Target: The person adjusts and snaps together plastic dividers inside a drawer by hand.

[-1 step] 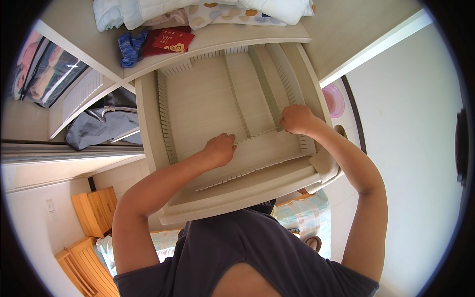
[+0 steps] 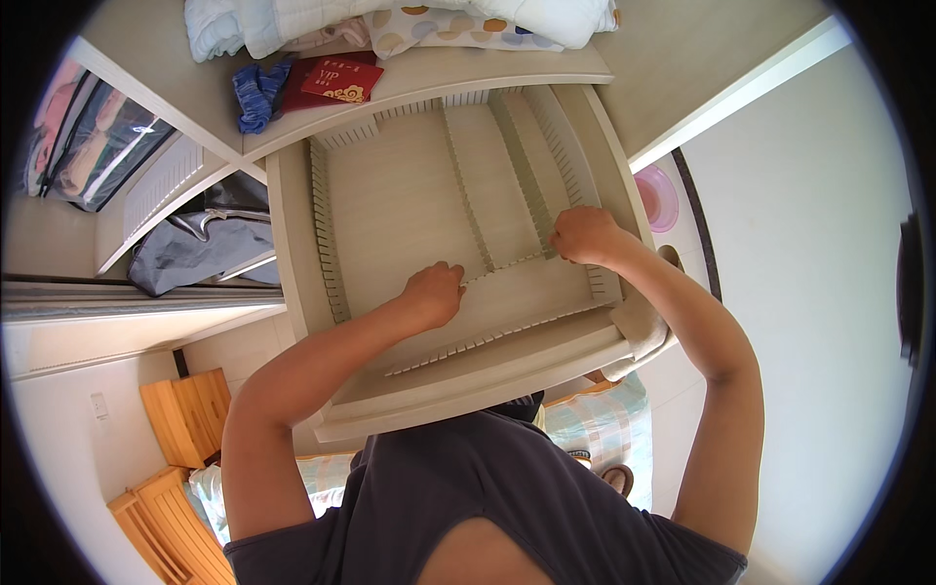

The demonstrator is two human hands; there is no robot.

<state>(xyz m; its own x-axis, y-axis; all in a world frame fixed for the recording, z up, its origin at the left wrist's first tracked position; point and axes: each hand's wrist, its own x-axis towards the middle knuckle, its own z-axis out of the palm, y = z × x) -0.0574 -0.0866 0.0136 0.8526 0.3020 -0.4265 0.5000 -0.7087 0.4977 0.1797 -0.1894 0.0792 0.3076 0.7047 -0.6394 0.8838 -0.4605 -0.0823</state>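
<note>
A pulled-out drawer (image 2: 390, 417) stands open in front of me, its inner walls lined with slotted pale strips. Two notched divider strips run from back to front: a middle divider (image 2: 466, 190) and a right-hand divider (image 2: 522, 175). A crosswise divider strip (image 2: 517, 261) meets their near ends. My left hand (image 2: 434, 295) is closed, pinching the left part of this crosswise strip; the fingers cover its end there. My right hand (image 2: 585, 235) is closed at the strip's right part, near the right-hand divider's end. The fingertips partly hide that joint.
Above the drawer, a shelf holds white bedding (image 2: 292, 24), red card packets (image 2: 341, 80) and a blue cloth (image 2: 260, 96). A dark grey bag (image 2: 205, 249) lies in the left compartment. Beige cloth (image 2: 640, 328) hangs at the drawer's front right corner. A pink basin (image 2: 656, 198) stands right.
</note>
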